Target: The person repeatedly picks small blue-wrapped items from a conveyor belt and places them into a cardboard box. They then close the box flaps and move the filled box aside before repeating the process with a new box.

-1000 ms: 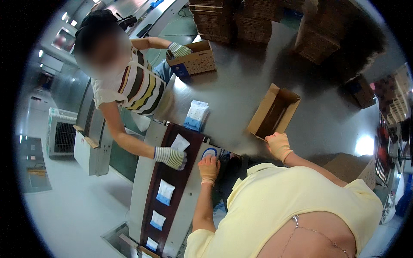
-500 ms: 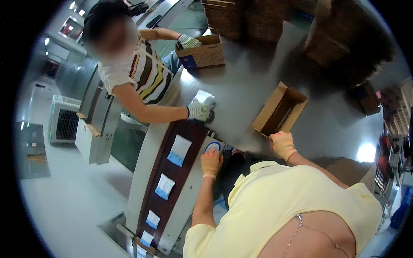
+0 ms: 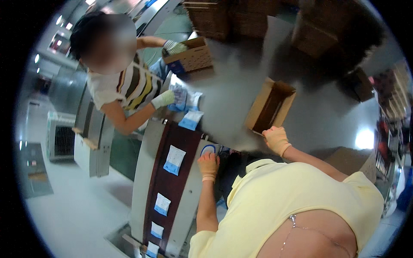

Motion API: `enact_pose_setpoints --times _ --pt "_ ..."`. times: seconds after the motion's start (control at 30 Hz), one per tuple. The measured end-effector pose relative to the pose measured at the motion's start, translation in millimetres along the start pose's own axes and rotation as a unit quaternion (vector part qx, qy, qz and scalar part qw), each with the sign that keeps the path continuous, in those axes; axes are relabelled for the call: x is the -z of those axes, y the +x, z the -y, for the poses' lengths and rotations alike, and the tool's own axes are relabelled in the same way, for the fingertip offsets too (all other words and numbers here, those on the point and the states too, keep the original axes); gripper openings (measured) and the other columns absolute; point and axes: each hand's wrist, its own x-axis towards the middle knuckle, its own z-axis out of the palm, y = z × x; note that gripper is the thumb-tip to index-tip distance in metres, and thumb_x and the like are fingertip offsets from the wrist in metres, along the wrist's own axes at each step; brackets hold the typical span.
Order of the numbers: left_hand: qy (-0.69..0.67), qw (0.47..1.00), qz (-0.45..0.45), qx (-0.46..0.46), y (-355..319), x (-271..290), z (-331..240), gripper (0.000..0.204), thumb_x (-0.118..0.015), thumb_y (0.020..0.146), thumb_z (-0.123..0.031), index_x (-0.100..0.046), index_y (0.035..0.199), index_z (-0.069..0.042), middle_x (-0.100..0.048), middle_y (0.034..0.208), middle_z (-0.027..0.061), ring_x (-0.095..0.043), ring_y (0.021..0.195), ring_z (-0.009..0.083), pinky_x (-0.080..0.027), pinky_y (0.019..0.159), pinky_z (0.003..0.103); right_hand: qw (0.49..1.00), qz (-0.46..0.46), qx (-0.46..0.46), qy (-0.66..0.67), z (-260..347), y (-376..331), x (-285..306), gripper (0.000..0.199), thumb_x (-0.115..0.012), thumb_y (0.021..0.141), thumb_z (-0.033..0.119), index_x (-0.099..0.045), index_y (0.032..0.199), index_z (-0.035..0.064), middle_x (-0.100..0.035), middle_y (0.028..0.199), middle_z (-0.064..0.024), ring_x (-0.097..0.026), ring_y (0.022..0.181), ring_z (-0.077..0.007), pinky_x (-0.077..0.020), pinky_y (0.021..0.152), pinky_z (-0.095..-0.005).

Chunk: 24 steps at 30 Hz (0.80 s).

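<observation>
My right hand [image 3: 276, 139], in a thin orange glove, grips the near end of a cardboard box [image 3: 257, 112]. The box lies open on the metal table, and its visible inside holds nothing. My left hand [image 3: 208, 166], also gloved, rests on the conveyor's pale side rail with fingers slightly apart. Its fingertips touch a round white thing with a blue rim [image 3: 208, 149]. Beside that hand, white-and-blue packets [image 3: 175, 160] lie in a row on the dark red belt [image 3: 183, 142]. One packet [image 3: 191, 119] sits at the belt's far end.
Across the belt a co-worker in a striped top [image 3: 133, 81] has one gloved hand at packets [image 3: 178, 98] and the other in a second cardboard box [image 3: 191, 58]. Stacked cartons [image 3: 318, 34] stand behind the metal table [image 3: 234, 81]. A white box-shaped unit with a grille [image 3: 61, 135] stands at left.
Packets have moved along the belt toward the table, one reaching its far end. The co-worker's near hand has shifted left and back. My hands keep their places on rail and box.
</observation>
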Motion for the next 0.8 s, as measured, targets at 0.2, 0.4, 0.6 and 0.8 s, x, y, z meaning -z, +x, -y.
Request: enact_pose_setpoints --times 0.2,0.4,0.6,0.8 --pt "-0.013 0.999 -0.028 -0.010 11 8 -1 0.022 -0.069 0.072 -0.024 -0.055 0.084 -0.012 -0.055 0.098 0.0083 -0.055 0.089 0.0295 -0.042 0.073 0.045 1.000 -0.004 0.003 -0.008 0 11 0 0.013 -0.057 0.082 0.018 -0.065 0.090 0.0140 -0.066 0.083 -0.0014 -0.060 0.088 -0.0202 -0.0459 0.071 -0.0405" --pt "0.011 0.998 -0.054 0.000 6 7 2 0.026 -0.069 0.073 -0.024 -0.056 0.091 -0.010 -0.056 0.101 0.0091 -0.054 0.094 0.0311 -0.042 0.077 0.044 1.000 -0.004 0.007 -0.007 4 15 1 0.013 -0.056 0.081 0.016 -0.065 0.091 0.0136 -0.066 0.083 -0.0015 -0.060 0.089 -0.0202 -0.0458 0.072 -0.0401" --pt "-0.048 0.998 0.001 0.046 -27 32 9 0.029 -0.067 0.075 -0.022 -0.057 0.099 -0.010 -0.057 0.105 0.0103 -0.055 0.096 0.0325 -0.043 0.079 0.045 0.999 -0.018 0.023 0.026 15 5 0 0.014 -0.057 0.079 0.016 -0.065 0.090 0.0145 -0.066 0.082 -0.0024 -0.060 0.088 -0.0212 -0.0460 0.071 -0.0406" --pt "0.057 0.993 -0.028 0.096 -83 108 104 0.023 -0.066 0.070 -0.012 -0.061 0.092 -0.010 -0.062 0.095 0.0103 -0.059 0.092 0.0305 -0.048 0.081 0.043 1.000 -0.011 -0.007 0.020 6 -5 -7 0.018 -0.063 0.077 0.020 -0.067 0.095 0.0175 -0.067 0.086 -0.0012 -0.061 0.091 -0.0201 -0.0464 0.075 -0.0398"
